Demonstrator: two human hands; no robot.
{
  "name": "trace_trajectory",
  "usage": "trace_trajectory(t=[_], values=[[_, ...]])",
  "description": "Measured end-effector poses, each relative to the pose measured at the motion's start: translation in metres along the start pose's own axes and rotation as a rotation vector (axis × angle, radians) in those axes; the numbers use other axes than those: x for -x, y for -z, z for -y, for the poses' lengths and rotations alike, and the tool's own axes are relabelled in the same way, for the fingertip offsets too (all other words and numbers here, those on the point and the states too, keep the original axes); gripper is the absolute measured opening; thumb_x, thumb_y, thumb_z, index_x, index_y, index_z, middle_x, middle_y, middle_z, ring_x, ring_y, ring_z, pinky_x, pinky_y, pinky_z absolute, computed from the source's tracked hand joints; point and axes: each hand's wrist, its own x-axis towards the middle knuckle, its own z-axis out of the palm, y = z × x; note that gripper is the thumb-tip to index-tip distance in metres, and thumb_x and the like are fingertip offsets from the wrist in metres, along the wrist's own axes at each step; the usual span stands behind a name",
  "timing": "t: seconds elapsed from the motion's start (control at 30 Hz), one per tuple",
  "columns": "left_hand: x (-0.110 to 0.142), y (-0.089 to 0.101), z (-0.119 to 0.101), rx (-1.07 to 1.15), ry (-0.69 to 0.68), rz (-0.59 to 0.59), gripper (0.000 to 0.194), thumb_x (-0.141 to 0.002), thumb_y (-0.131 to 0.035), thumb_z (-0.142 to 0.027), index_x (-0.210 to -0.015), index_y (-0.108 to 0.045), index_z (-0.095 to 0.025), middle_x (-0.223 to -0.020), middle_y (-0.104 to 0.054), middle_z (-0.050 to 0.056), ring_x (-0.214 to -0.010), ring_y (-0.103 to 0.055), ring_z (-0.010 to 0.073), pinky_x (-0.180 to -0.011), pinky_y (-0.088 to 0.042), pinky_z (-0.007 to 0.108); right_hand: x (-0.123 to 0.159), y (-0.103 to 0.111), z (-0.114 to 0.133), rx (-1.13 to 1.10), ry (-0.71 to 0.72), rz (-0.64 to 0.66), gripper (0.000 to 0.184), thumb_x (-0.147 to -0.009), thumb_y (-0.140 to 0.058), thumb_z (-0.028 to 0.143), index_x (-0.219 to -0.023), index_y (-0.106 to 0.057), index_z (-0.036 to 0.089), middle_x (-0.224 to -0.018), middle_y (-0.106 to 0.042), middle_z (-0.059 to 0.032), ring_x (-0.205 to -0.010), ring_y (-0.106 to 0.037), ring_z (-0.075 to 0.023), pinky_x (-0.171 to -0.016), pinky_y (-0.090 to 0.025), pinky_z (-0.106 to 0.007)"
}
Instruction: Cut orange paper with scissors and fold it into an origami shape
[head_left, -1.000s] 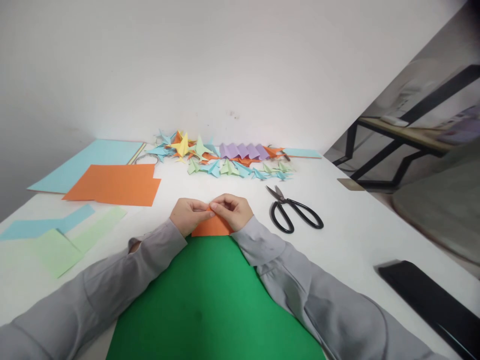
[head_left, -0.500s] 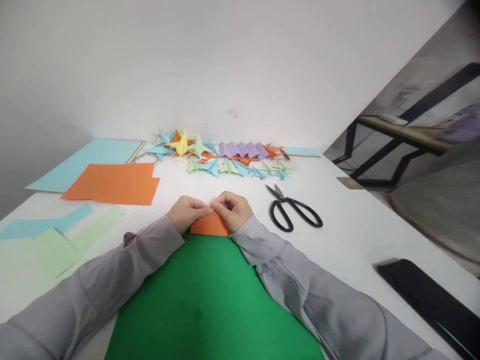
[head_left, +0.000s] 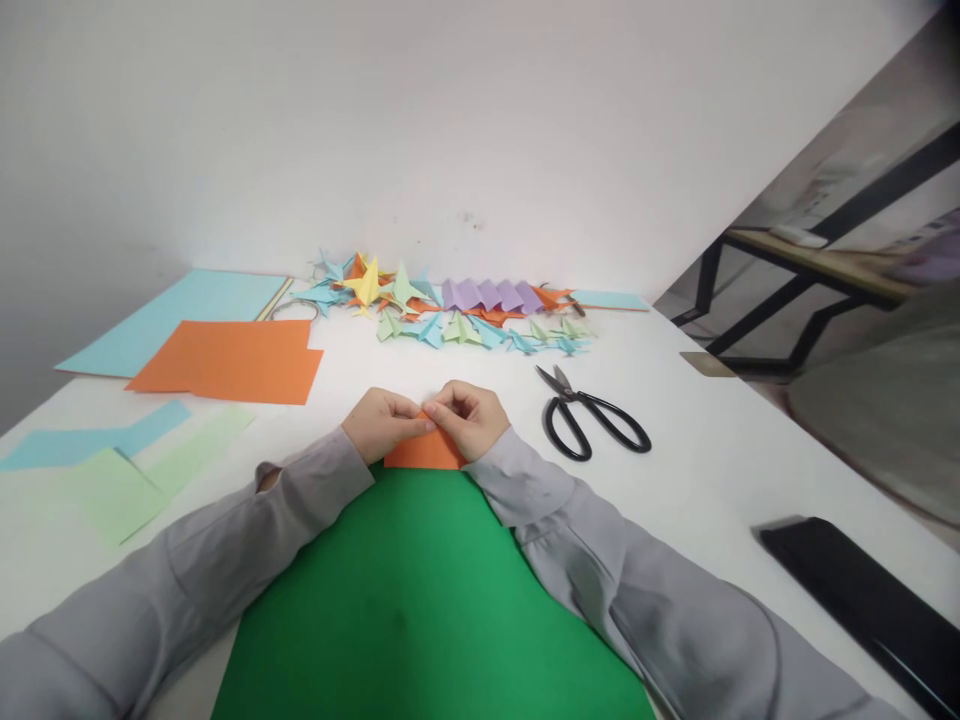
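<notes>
A small piece of orange paper (head_left: 424, 452) lies at the far edge of a green sheet (head_left: 420, 590), its upper part hidden by my fingers. My left hand (head_left: 386, 424) pinches the paper's top from the left, thumb pointing inward. From the right, my right hand (head_left: 469, 417) pinches the same top edge, its thumb and fingertips touching those of the left. Black-handled scissors (head_left: 592, 412) lie partly open to the right of my right hand. Larger orange sheets (head_left: 225, 362) rest to the left, beyond my left hand.
Folded paper figures (head_left: 405, 292) and a purple pleated strip (head_left: 491, 295) line the wall. Blue sheets (head_left: 172, 315) lie at the back left, with blue (head_left: 97, 440) and green offcuts (head_left: 120, 490) nearer. A black object (head_left: 862, 600) sits at the right on the white table (head_left: 697, 480).
Both hands keep their pinch on the orange paper, with the left fingers shifted slightly inward. The whole view has moved a little.
</notes>
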Motion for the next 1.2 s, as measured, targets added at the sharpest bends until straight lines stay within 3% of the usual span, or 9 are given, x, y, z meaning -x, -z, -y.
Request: trace_trajectory(t=[0.23, 0.33, 0.47, 0.6, 0.73, 0.83, 0.9, 1.03, 1.2], values=[[0.001, 0.0, -0.003, 0.061, 0.019, 0.031, 0.025, -0.045, -0.077, -0.03, -0.056, -0.066, -0.011, -0.051, -0.061, 0.001, -0.051, -0.053, 0.0123, -0.05, -0.041, 0.024, 0.001, 0.001, 0.002, 0.031, -0.003, 0.023, 0.034, -0.063, -0.063, 0.05, -0.058, -0.052, 0.018, -0.049, -0.048, 0.0027, -0.047, -0.036, -0.0088, -0.045, -0.029, -0.023], [0.0, 0.001, -0.003, 0.095, 0.034, 0.051, 0.023, -0.044, -0.077, -0.028, -0.054, -0.065, -0.011, -0.049, -0.061, 0.0, -0.051, -0.054, 0.0123, -0.052, -0.041, 0.025, -0.001, 0.003, 0.004, 0.112, 0.026, 0.045, 0.04, -0.066, -0.059, 0.052, -0.051, -0.044, 0.018, -0.045, -0.038, 0.0054, -0.046, -0.031, -0.0075, -0.044, -0.025, -0.022], [0.0, 0.002, -0.002, 0.085, 0.021, 0.097, 0.02, -0.044, -0.077, -0.024, -0.056, -0.067, -0.011, -0.052, -0.063, 0.001, -0.057, -0.057, 0.0146, -0.059, -0.043, 0.027, -0.003, 0.006, 0.006, 0.251, 0.103, 0.241, 0.049, -0.074, -0.047, 0.054, -0.043, -0.033, 0.019, -0.043, -0.025, 0.0061, -0.045, -0.025, -0.0071, -0.045, -0.019, -0.024], [0.0, 0.005, -0.003, 0.07, 0.055, 0.174, 0.021, -0.047, -0.076, -0.026, -0.059, -0.068, -0.011, -0.055, -0.064, 0.002, -0.058, -0.058, 0.0151, -0.059, -0.043, 0.028, -0.004, 0.008, 0.005, 0.21, 0.087, 0.374, 0.052, -0.075, -0.044, 0.059, -0.044, -0.033, 0.019, -0.045, -0.022, 0.0061, -0.045, -0.023, -0.0067, -0.044, -0.018, -0.024], [0.001, 0.007, -0.006, 0.087, 0.065, 0.232, 0.021, -0.048, -0.075, -0.027, -0.051, -0.062, -0.011, -0.044, -0.054, -0.002, -0.043, -0.046, 0.0085, -0.043, -0.032, 0.022, -0.003, 0.01, 0.005, 0.142, 0.033, 0.362, 0.053, -0.072, -0.046, 0.063, -0.045, -0.031, 0.019, -0.046, -0.02, 0.0064, -0.045, -0.021, -0.0064, -0.044, -0.016, -0.024], [0.0, 0.007, -0.007, 0.13, 0.1, 0.196, 0.036, -0.051, -0.072, -0.034, -0.037, -0.045, -0.014, -0.033, -0.034, -0.006, -0.033, -0.026, 0.0024, -0.037, -0.014, 0.021, -0.003, 0.011, 0.006, 0.091, -0.008, 0.348, 0.054, -0.07, -0.049, 0.063, -0.045, -0.03, 0.019, -0.046, -0.02, 0.0066, -0.045, -0.02, -0.0061, -0.043, -0.015, -0.024], [-0.001, 0.007, -0.006, 0.131, 0.09, 0.19, 0.042, -0.053, -0.071, -0.037, -0.036, -0.038, -0.015, -0.033, -0.027, -0.008, -0.033, -0.021, 0.0016, -0.038, -0.009, 0.022, -0.004, 0.012, 0.006, 0.077, -0.012, 0.349, 0.053, -0.069, -0.05, 0.062, -0.045, -0.03, 0.019, -0.046, -0.02, 0.0066, -0.046, -0.019, -0.0061, -0.043, -0.015, -0.024], [-0.003, 0.007, -0.002, 0.041, 0.008, 0.192, 0.046, -0.055, -0.069, -0.045, -0.04, -0.037, -0.016, -0.036, -0.025, -0.008, -0.035, -0.019, 0.0021, -0.039, -0.008, 0.023, -0.004, 0.013, 0.006, 0.082, -0.002, 0.351, 0.053, -0.071, -0.049, 0.061, -0.045, -0.029, 0.019, -0.047, -0.019, 0.0067, -0.046, -0.019, -0.006, -0.044, -0.014, -0.024], [-0.003, 0.007, 0.001, -0.09, -0.123, 0.196, 0.045, -0.059, -0.064, -0.052, -0.046, -0.044, -0.014, -0.041, -0.031, -0.007, -0.041, -0.024, 0.0036, -0.041, -0.015, 0.021, -0.004, 0.014, 0.006, 0.09, 0.011, 0.334, 0.054, -0.069, -0.052, 0.06, -0.044, -0.028, 0.019, -0.046, -0.018, 0.0069, -0.046, -0.018, -0.0056, -0.044, -0.014, -0.024]])
